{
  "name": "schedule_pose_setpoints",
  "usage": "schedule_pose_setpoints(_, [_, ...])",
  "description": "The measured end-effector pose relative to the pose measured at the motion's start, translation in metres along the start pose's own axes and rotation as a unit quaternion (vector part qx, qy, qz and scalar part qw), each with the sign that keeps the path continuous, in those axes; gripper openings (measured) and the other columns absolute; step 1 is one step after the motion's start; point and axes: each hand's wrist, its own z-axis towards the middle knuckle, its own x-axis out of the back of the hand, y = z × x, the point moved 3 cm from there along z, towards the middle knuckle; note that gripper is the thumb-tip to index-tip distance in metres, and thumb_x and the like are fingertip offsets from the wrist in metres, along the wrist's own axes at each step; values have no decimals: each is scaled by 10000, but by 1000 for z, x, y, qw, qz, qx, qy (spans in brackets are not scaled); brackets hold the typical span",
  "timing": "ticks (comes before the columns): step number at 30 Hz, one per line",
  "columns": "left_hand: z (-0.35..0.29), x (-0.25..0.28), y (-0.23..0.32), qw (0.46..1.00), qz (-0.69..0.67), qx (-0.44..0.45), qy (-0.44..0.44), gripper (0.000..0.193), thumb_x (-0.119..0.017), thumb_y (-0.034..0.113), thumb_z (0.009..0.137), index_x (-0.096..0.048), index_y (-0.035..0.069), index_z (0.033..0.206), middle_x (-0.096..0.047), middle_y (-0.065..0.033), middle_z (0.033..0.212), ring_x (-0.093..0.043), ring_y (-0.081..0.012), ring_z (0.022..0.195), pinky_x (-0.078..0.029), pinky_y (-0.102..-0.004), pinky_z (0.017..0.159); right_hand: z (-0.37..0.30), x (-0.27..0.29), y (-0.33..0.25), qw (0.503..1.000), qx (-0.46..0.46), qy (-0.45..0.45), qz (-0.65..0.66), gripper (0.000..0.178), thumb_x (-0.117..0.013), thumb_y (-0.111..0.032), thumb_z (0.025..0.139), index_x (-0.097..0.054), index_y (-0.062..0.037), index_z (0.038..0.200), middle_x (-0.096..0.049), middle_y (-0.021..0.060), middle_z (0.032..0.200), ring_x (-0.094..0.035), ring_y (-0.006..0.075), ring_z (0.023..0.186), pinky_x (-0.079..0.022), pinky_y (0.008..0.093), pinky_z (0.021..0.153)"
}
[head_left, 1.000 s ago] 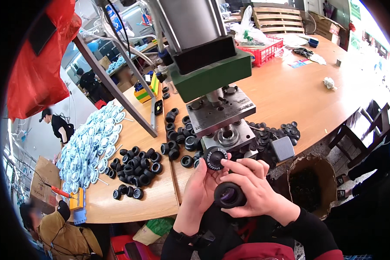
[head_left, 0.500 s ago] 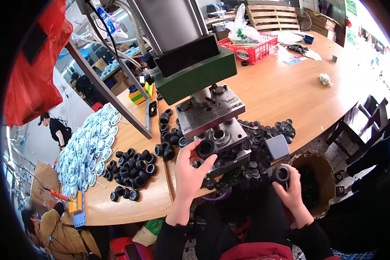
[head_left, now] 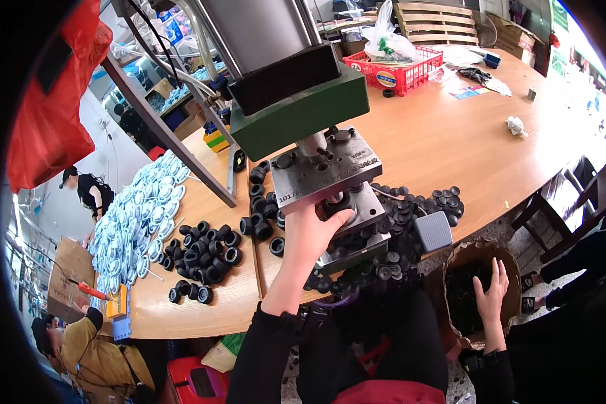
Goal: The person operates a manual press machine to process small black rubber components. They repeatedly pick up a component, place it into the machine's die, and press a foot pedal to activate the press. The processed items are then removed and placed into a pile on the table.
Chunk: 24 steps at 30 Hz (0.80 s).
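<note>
"Both sides, please. Left hand [head_left: 310,232]?"
"Centre of frame, in the press [head_left: 299,116]: thumb and fingers curled round a black ring [head_left: 339,203], tips partly hidden."
"Right hand [head_left: 492,296]?"
"Spread wide, holding nothing, over the carton [head_left: 512,286], lower right."
"Nearby?"
"Loose black tyres [head_left: 205,256] heaped left of centre."

I lose most fingers of the left hand [head_left: 310,236] beneath the upper die plate [head_left: 326,170] and cannot tell what they touch. The top cuts off my press cylinder [head_left: 256,44]; leftward, the red plastic bag [head_left: 57,128] darkens out. Contents of the open carton [head_left: 511,289] look too dim to separate.
</note>
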Motion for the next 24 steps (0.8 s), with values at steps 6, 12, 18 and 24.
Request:
schedule_pose_setpoints(6, [-9,3,-1,1000,6,2,22,407,-851,270,738,-640,17,978,-651,-79,824,-588,-178,693,-490,-329,673,40,13,-111,988,117,33,99,617,-687,-126,863,-449,-31,1424,-468,187,1417,-426,356,1302,-315,446,1100])
schedule_pose_setpoints(12, [-21,-10,-10,995,-35,-27,86,493,-858,224,735,-629,31,1126,-621,-84,891,-540,-177,689,-480,-312,664,69,-20,-164,971,239,-22,6,495,-609,-300,942,-525,-62,1367,-539,137,1379,-469,301,1305,-307,433,1089])
schedule_pose_setpoints(18, [-62,20,-48,981,-28,4,191,362,-762,100,838,-616,-8,1151,-621,-42,945,-545,-117,739,-476,-247,700,73,-43,-175,970,209,-70,-99,539,-515,-469,967,-569,-78,1334,-549,88,1398,-461,224,1331,-226,442,1145])
schedule_pose_setpoints(24, [-61,46,-151,987,89,73,114,301,-696,71,860,-651,54,1158,-673,-104,1035,-638,-206,842,-504,-308,747,71,-36,-172,974,205,-95,-30,547,-515,-441,971,-533,-77,1379,-522,126,1424,-427,242,1369,-181,456,1163])
